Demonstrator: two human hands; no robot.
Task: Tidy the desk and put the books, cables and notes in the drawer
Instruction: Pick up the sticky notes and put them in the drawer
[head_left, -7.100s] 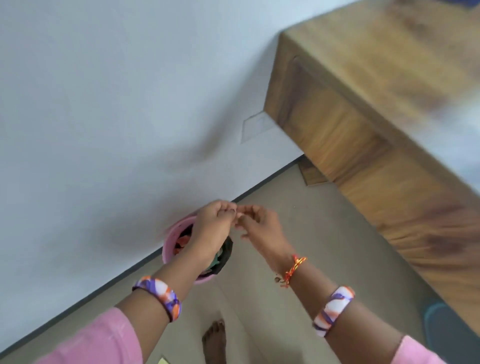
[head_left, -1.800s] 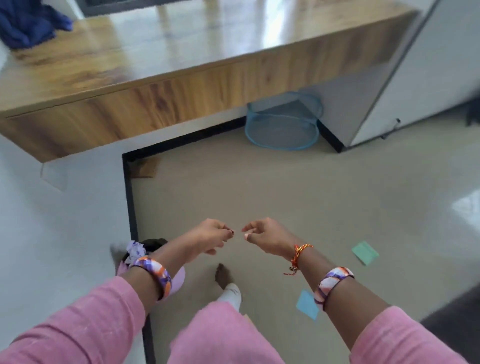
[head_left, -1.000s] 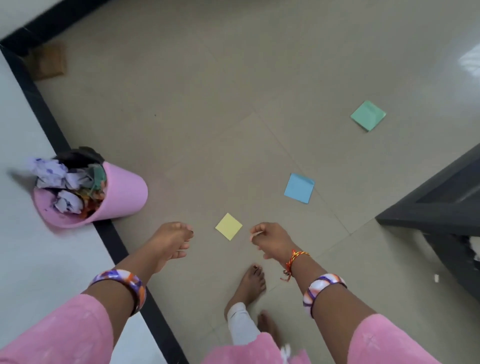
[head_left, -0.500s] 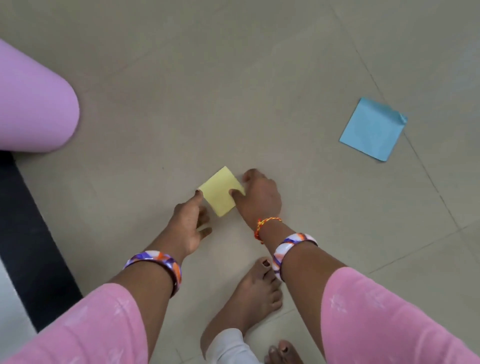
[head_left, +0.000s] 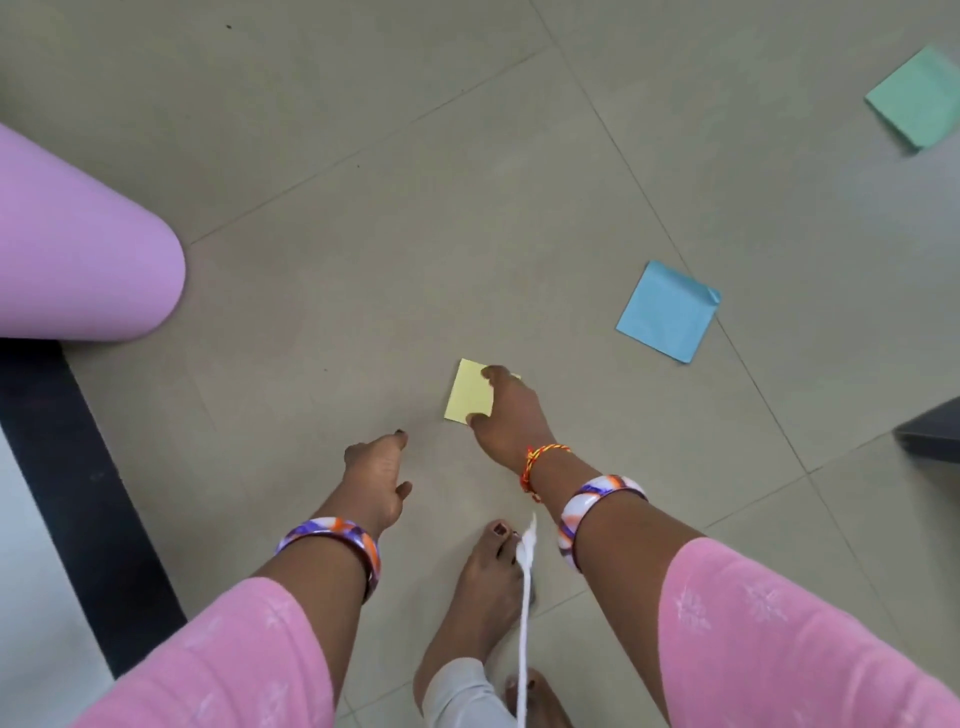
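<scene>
Beige tiled floor (head_left: 363, 234) carries three sticky notes: yellow note (head_left: 469, 397), blue note (head_left: 667, 312), green note (head_left: 917, 98). A pink bin (head_left: 78, 249) and a bare foot (head_left: 483, 587) rest on it.

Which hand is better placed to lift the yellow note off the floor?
The right hand: its thumb and fingers already pinch the yellow note. The left hand hangs beside it with fingers relaxed, holding nothing, apart from the note.

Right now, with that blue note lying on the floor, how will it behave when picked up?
The blue note looks like thin paper, so probably very light and floppy. One corner already curls up, likely the easiest place to pinch. Lying otherwise flat on the smooth floor, it may slide if pushed.
</scene>
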